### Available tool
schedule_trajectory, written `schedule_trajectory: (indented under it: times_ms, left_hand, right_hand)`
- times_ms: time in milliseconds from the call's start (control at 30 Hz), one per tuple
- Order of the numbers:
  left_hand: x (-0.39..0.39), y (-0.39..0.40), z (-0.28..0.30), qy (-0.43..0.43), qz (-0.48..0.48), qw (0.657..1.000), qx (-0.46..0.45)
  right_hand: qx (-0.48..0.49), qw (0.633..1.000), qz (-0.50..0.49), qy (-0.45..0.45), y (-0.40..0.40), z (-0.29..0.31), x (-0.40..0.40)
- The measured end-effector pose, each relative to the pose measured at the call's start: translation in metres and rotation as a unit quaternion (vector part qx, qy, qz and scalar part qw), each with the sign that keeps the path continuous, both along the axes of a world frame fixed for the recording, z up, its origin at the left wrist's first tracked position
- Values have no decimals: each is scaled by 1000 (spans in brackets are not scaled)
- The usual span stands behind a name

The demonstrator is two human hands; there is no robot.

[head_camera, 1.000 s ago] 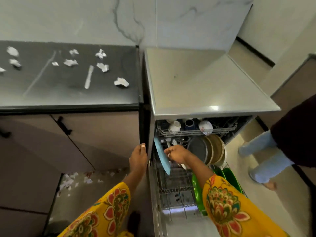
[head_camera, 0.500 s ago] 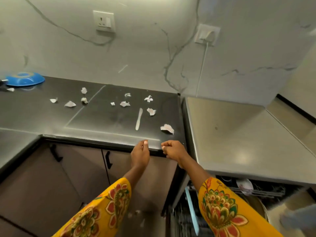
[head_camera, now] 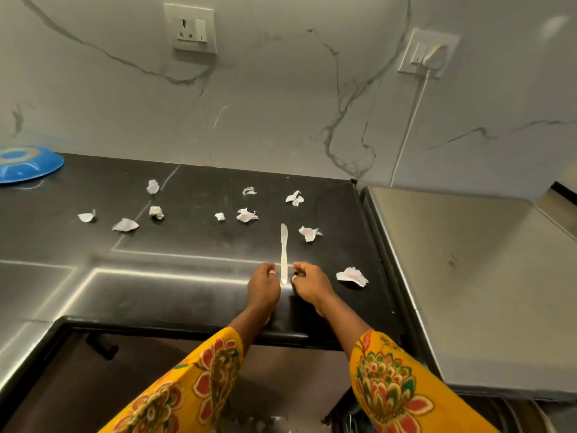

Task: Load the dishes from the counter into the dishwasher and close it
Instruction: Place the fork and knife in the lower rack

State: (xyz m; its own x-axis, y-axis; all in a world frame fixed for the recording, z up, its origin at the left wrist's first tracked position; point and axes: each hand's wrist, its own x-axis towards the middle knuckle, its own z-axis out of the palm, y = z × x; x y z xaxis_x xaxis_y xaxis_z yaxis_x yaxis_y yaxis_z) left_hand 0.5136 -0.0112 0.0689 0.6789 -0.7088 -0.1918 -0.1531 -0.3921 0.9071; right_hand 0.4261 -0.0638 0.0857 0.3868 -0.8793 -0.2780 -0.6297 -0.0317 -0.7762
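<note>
A white plastic knife (head_camera: 283, 248) lies on the black counter (head_camera: 193, 292), blade pointing at the wall. My left hand (head_camera: 263, 285) and my right hand (head_camera: 312, 284) flank its handle end, fingers loosely curled. A narrow gap shows between each hand and the handle. Neither hand holds anything. A blue plate (head_camera: 29, 164) sits upside down at the counter's far left. The dishwasher (head_camera: 468, 276) stands to the right. Only its grey top and a dark strip of its open front show.
Several crumpled white paper scraps (head_camera: 352, 275) lie scattered over the counter around the knife. Marble wall behind carries two sockets (head_camera: 191, 29), one with a white cord running down behind the dishwasher. Cabinet doors with black handles (head_camera: 103, 348) are below the counter edge.
My view rose from the open dishwasher to the counter. Both hands left the rack and cabinet side, passed the counter's edge and now lie on either side of the knife's handle.
</note>
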Motion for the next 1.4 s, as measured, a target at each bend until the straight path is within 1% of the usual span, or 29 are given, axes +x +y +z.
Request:
schedule_trajectory:
  times_ms: [67, 167, 400, 467, 633, 833, 967, 1133, 1233, 1333, 1400]
  left_hand:
    - [6, -15, 3, 26, -4, 1000, 4]
    - [14, -38, 7, 37, 1, 999, 19]
    - [29, -80, 15, 8, -43, 994, 97]
    - [31, -87, 18, 15, -39, 993, 111]
    - [35, -93, 18, 0, -16, 990, 143]
    - [34, -94, 16, -14, -24, 987, 159]
    - [26, -96, 15, 11, -22, 987, 160]
    - [16, -99, 12, 55, -38, 981, 184]
    - [10, -100, 6, 25, -74, 975, 208]
    - [-1, -92, 14, -29, -99, 967, 232]
    - [-6, -89, 16, -40, -109, 965, 235]
  right_hand:
    - [8, 1000, -8, -2, -12, -3, 12]
    - [26, 998, -42, -26, -31, -9, 26]
    - [73, 985, -122, -100, -59, -22, 50]
    - [95, 979, -136, -121, -64, -24, 55]
    - [148, 961, -167, -164, -68, -27, 54]
    - [165, 955, -180, -171, -61, -34, 47]
    - [181, 945, -189, -197, -51, -26, 38]
    - [199, 944, -188, -184, -46, -26, 26]
    - [208, 939, -187, -200, -43, -22, 16]
    - [205, 940, -191, -195, -40, -21, 9]
    - [202, 942, -189, -189, -37, -21, 5]
